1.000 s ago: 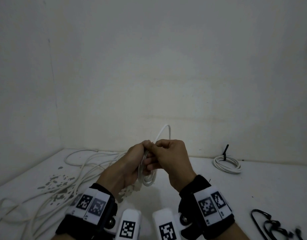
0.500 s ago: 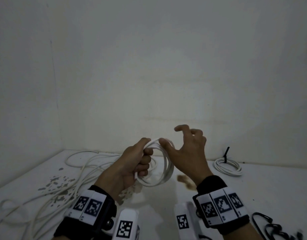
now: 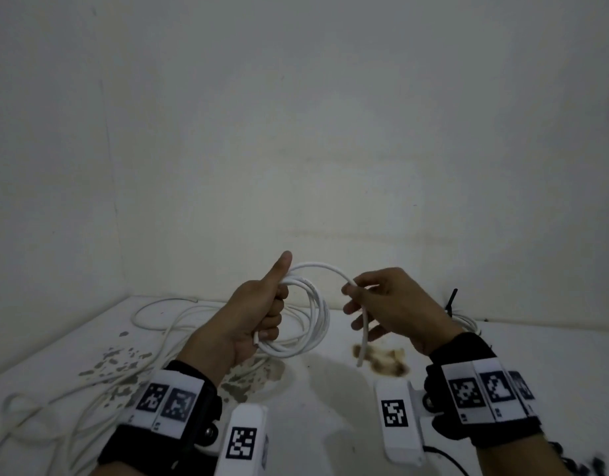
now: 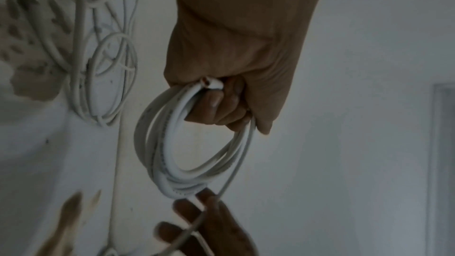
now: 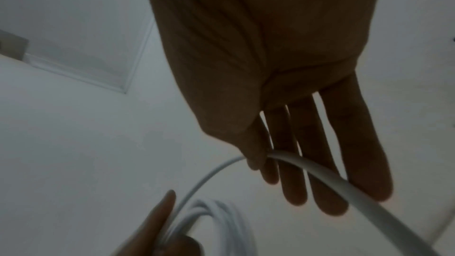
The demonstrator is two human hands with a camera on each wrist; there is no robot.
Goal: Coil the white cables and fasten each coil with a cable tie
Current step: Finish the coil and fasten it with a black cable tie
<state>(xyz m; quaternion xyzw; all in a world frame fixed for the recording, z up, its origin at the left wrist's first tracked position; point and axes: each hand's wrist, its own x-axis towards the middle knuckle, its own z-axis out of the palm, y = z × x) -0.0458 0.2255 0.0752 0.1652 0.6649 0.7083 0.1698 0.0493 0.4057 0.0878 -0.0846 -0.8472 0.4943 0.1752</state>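
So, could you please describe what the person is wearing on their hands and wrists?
The left hand and right hand are bare. Each wrist wears a black band carrying white panels with black square code markers, plus a white camera block bearing another marker.

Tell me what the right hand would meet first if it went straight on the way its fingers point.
The right hand points left toward the coil gripped in the left hand. Going straight on, it would probably reach the coil's loops first, though depth is hard to judge.
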